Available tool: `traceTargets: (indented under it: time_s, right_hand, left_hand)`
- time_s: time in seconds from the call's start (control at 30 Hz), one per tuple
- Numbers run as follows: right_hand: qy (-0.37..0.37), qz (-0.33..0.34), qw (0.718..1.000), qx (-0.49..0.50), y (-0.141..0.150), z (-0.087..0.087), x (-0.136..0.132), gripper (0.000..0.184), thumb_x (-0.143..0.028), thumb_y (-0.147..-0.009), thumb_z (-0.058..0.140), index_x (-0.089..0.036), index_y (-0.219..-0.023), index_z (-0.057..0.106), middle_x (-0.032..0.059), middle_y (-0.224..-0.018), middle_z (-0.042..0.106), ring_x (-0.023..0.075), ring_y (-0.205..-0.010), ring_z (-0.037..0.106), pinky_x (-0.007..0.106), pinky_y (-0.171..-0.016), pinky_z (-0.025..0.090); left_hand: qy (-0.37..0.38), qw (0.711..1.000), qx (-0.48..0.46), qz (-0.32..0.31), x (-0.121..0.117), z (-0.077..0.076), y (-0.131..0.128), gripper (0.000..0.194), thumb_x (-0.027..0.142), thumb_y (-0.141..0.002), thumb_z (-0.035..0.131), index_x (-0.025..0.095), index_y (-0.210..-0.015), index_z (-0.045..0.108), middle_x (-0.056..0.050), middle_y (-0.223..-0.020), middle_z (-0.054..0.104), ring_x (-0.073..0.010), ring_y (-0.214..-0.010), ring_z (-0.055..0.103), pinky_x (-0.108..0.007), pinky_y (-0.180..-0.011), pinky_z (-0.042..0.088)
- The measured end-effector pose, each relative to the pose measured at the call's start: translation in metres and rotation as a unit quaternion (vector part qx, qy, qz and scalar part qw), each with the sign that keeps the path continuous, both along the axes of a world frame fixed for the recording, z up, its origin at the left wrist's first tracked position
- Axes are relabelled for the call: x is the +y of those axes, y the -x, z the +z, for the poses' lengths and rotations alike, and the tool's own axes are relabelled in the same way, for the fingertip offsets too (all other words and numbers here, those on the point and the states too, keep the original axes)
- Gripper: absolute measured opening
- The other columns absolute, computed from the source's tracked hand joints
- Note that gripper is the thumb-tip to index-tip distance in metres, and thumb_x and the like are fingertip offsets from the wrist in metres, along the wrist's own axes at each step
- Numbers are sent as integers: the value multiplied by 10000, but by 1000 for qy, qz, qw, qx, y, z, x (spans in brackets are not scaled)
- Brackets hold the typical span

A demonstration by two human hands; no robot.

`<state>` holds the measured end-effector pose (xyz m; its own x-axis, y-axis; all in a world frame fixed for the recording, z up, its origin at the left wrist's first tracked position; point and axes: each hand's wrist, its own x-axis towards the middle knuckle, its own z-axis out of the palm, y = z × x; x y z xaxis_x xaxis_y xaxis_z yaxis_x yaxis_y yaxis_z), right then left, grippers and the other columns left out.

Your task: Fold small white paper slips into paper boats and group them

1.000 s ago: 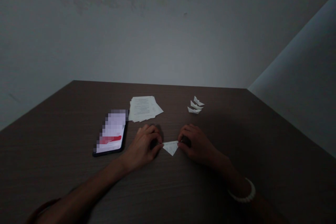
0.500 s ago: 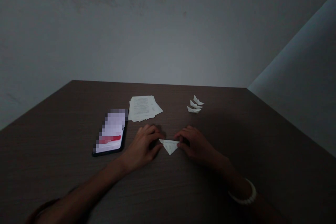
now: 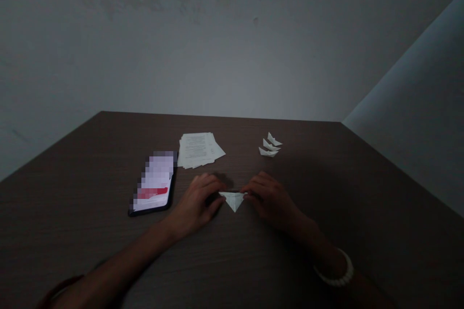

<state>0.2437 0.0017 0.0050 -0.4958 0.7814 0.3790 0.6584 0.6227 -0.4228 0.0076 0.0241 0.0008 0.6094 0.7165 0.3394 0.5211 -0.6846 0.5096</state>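
A small folded paper triangle (image 3: 234,201) is held just in front of me, its point toward me and its long edge away. My left hand (image 3: 198,201) pinches its left corner between thumb and fingers. At the right corner, my right hand (image 3: 270,199) grips it the same way. The paper's two ends are hidden by my fingertips. Beyond my right hand stand three little folded paper boats (image 3: 268,152), one behind another.
On the brown wooden table (image 3: 232,270), a phone (image 3: 154,183) with a lit, partly blurred screen lies to the left. Behind my left hand is a loose stack of printed paper sheets (image 3: 197,149). A stained wall (image 3: 232,58) rises at the table's far edge.
My right thumb and fingers have shifted slightly on the right corner, and the triangle's face looks slightly changed. My left hand stays nearly in place.
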Motion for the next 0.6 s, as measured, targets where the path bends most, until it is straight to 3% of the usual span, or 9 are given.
traceTargets:
  time_s: [0.3,0.6]
  right_hand:
    - [-84,11,996,9,0,-1,-2,149,-90,-908,529,-181,-895,647,40,-817,612,176,-779,499,286,-686,415]
    - [-118,-1,993,-5,0,-1,-2,151,-66,-894,528,-172,-883,634,39,-816,611,175,-759,485,288,-680,401]
  left_hand:
    - [-35,999,-33,-8,1,-6,1,106,153,-897,540,191,-971,607,-50,-1022,598,-216,-950,524,-379,-844,420]
    - [-40,998,-48,-18,0,-4,1,96,143,-907,526,183,-945,605,-50,-986,594,-203,-918,528,-364,-816,433]
